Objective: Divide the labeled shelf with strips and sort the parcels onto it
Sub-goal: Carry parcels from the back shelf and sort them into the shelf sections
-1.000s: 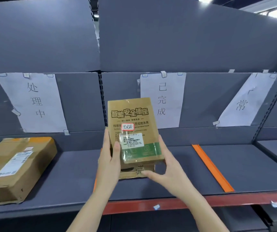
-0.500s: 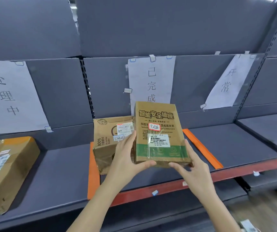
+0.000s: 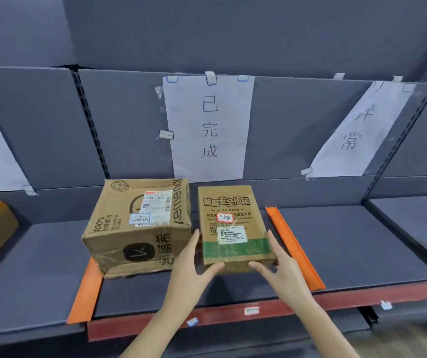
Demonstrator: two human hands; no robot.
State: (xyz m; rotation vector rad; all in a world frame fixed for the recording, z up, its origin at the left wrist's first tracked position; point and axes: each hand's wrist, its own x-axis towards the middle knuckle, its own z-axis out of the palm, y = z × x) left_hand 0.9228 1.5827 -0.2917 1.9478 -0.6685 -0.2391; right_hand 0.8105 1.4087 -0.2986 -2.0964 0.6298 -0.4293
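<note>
**A:** Where was the parcel at that moment?

**B:** A flat brown box with green banding and a small red-edged sticker sat on the grey shelf, in the middle bay between two orange strips. It lay just beside a larger, dented carton, under the paper sign taped to the back panel.

**B:** The carton's near corner overlapped the left orange strip.

**A:** And the hands?

**B:** Both were at the flat box's near end. The left hand had its fingers straight along the left side and its thumb under the front edge. The right hand mirrored it on the right side. The fingers were spread rather than curled; whether they pressed the box or merely touched it, I could not tell.

**A:** How would it handle?

**B:** I judged it light and stiff, a cardboard sleeve with glossy tape that might slip. Holding the two long sides near the front corners looked surest.
</note>
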